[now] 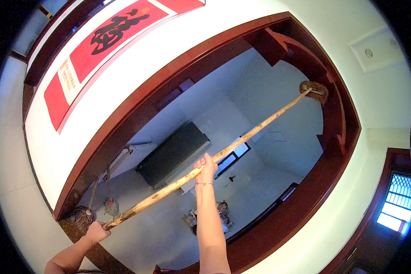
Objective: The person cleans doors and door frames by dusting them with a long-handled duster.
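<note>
A long wooden-handled broom [242,139] runs diagonally across the head view, from lower left to upper right. Its brown bristle head [316,91] is up at the dark red arched trim inside the doorway; whether it presses on the wood, I cannot tell. My left hand [97,232] is closed around the darker butt end of the handle. Farther up the pole, my right hand [206,168] wraps around it, arm stretched out, with a thin band at the wrist. The dark red door frame [169,75] surrounds the opening behind the broom.
Two mops [83,218] lean near the frame's lower left. Through the opening are a dark cabinet-like block [172,154], a window [233,160] and a seated person [222,213]. A red banner [109,39] hangs on the white wall; a barred window [398,201] is at right.
</note>
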Demonstrator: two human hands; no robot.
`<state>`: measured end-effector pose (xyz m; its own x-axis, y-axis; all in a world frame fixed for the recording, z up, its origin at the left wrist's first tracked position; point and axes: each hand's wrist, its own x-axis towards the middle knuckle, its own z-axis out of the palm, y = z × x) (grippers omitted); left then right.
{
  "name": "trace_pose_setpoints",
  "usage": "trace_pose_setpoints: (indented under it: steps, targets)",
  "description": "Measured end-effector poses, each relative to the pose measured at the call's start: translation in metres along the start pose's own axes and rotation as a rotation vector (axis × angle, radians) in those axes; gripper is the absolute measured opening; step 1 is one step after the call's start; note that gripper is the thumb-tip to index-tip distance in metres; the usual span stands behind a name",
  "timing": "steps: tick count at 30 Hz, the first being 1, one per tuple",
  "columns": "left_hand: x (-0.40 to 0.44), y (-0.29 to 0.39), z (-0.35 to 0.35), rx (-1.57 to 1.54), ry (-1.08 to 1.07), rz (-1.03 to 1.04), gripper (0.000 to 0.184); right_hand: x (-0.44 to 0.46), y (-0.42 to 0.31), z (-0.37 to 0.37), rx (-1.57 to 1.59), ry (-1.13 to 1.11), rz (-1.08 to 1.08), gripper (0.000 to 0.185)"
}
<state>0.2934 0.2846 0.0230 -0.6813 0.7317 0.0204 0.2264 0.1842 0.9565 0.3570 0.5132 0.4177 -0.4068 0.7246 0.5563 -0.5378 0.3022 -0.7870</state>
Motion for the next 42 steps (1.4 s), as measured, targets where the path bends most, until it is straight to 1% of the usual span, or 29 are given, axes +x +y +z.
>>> trace_pose_setpoints:
  steps: [3,4,6,7,9,10,12,13,15,16,18,19,21,22,23,24,25,26,27,28,29,31,32,34,35,37,39,40,42]
  targets:
    - [-0.014,0.015,-0.006,0.029,0.064,-0.051,0.032,0.005,0.003,0.001,0.004,-0.010,0.024,0.025]
    - [-0.013,0.003,0.002,0.062,0.070,-0.046,0.033,0.006,0.013,-0.005,0.024,-0.014,0.067,0.026]
    - [-0.017,-0.012,0.003,0.083,0.084,-0.058,0.033,-0.003,0.033,-0.010,0.033,-0.040,0.085,0.026]
    - [-0.022,-0.024,0.003,0.117,0.072,-0.074,0.034,-0.014,0.043,-0.012,0.037,-0.038,0.108,0.026]
    - [-0.026,-0.058,0.013,0.106,0.114,-0.081,0.033,-0.037,0.053,-0.006,0.078,-0.045,0.123,0.025]
    - [-0.026,-0.075,0.018,0.102,0.161,-0.059,0.033,-0.046,0.056,-0.001,0.118,-0.056,0.131,0.024]
    - [-0.033,-0.078,0.011,0.105,0.273,-0.010,0.032,-0.056,0.060,0.007,0.153,-0.081,0.164,0.022]
    - [-0.032,-0.083,0.011,0.112,0.267,-0.004,0.032,-0.063,0.061,0.010,0.184,-0.106,0.201,0.020]
    - [-0.032,-0.095,0.016,0.022,0.359,-0.004,0.029,-0.076,0.051,0.023,0.172,-0.093,0.187,0.016]
    - [-0.034,-0.092,0.014,0.027,0.355,0.000,0.029,-0.080,0.046,0.029,0.167,-0.109,0.173,0.016]
    - [-0.040,-0.083,0.009,0.074,0.435,0.040,0.026,-0.088,0.032,0.039,0.141,-0.151,0.151,0.012]
    - [-0.041,-0.084,0.007,0.081,0.428,0.047,0.026,-0.092,0.026,0.044,0.145,-0.140,0.146,0.012]
    - [-0.039,-0.084,0.005,0.042,0.432,0.128,0.025,-0.094,0.014,0.052,0.170,-0.217,0.130,0.012]
    - [-0.038,-0.083,0.004,0.047,0.430,0.134,0.025,-0.092,0.009,0.055,0.162,-0.263,0.101,0.011]
    - [-0.035,-0.082,0.002,-0.017,0.385,0.163,0.026,-0.090,0.001,0.059,0.167,-0.261,0.095,0.011]
    - [-0.034,-0.082,0.000,-0.079,0.339,0.193,0.027,-0.089,-0.007,0.062,0.193,-0.306,0.098,0.011]
    - [-0.039,-0.060,-0.010,-0.076,0.335,0.194,0.027,-0.083,-0.019,0.067,0.215,-0.351,0.106,0.012]
    - [-0.047,-0.025,-0.025,-0.088,0.286,0.223,0.027,-0.075,-0.032,0.070,0.234,-0.372,0.117,0.013]
    - [-0.052,-0.007,-0.034,-0.100,0.236,0.252,0.028,-0.067,-0.044,0.073,0.253,-0.392,0.127,0.015]
    - [-0.041,-0.017,-0.025,-0.071,0.232,0.303,0.029,-0.058,-0.055,0.072,0.267,-0.443,0.101,0.017]
    - [-0.046,-0.007,-0.031,-0.067,0.227,0.303,0.029,-0.053,-0.070,0.074,0.265,-0.452,0.095,0.021]
    - [-0.055,0.021,-0.043,-0.068,0.100,0.362,0.031,-0.040,-0.089,0.070,0.271,-0.526,0.064,0.025]
    - [-0.058,0.026,-0.046,-0.094,0.093,0.388,0.031,-0.035,-0.094,0.066,0.272,-0.524,0.063,0.025]
    - [-0.068,0.034,-0.055,-0.096,0.096,0.376,0.030,-0.031,-0.100,0.067,0.367,-0.505,0.090,0.019]
    - [-0.072,0.035,-0.059,-0.101,0.101,0.364,0.030,-0.034,-0.101,0.069,0.369,-0.506,0.088,0.019]
    - [-0.076,0.026,-0.058,-0.081,0.124,0.377,0.028,-0.043,-0.105,0.072,0.306,-0.426,0.057,0.020]
    - [-0.086,0.017,-0.060,-0.080,0.215,0.439,0.026,-0.054,-0.106,0.075,0.301,-0.396,0.048,0.019]
    - [-0.092,0.012,-0.064,-0.073,0.210,0.437,0.026,-0.061,-0.105,0.077,0.269,-0.371,0.060,0.019]
    - [-0.104,0.007,-0.073,-0.054,0.157,0.344,0.025,-0.070,-0.108,0.080,0.242,-0.330,0.073,0.019]
